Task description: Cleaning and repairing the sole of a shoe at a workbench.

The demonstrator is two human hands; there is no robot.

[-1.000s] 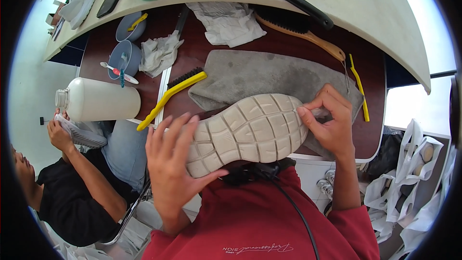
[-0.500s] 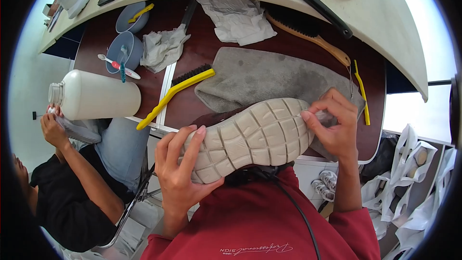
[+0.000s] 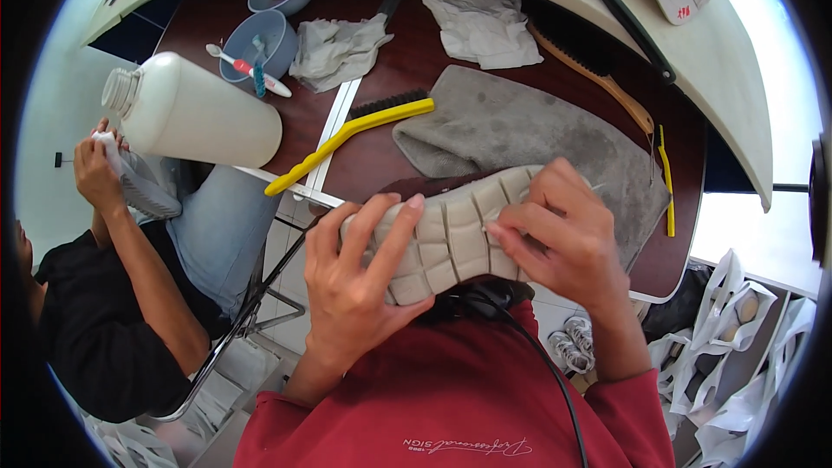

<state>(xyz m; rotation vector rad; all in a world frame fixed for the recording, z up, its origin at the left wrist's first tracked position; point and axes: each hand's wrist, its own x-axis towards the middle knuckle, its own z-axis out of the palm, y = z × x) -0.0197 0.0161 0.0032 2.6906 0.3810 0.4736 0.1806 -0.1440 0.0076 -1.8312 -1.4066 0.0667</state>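
A shoe with a pale, block-patterned sole (image 3: 451,243) is held sole up in front of my chest. My left hand (image 3: 360,273) wraps round one end, fingers along the far edge and thumb along the near edge. Over the other end, my right hand (image 3: 559,238) is closed in a pinch, its fingertips against a groove of the sole. Whatever is pinched there is too small to make out. Beyond the shoe lies a grey towel (image 3: 529,130) with damp patches. A yellow-handled brush (image 3: 347,139) rests to its left.
A white jug (image 3: 204,113), blue-grey bowls (image 3: 282,43) and crumpled white wipes (image 3: 342,48) lie on the left. Farther right are a wooden-handled brush (image 3: 607,82) and a small yellow brush (image 3: 667,182). On the left, a co-worker (image 3: 121,321) sits holding another shoe.
My right hand has moved left from the end of the sole to its middle, still pinching. The whole view has shifted slightly. My left hand keeps its grip.
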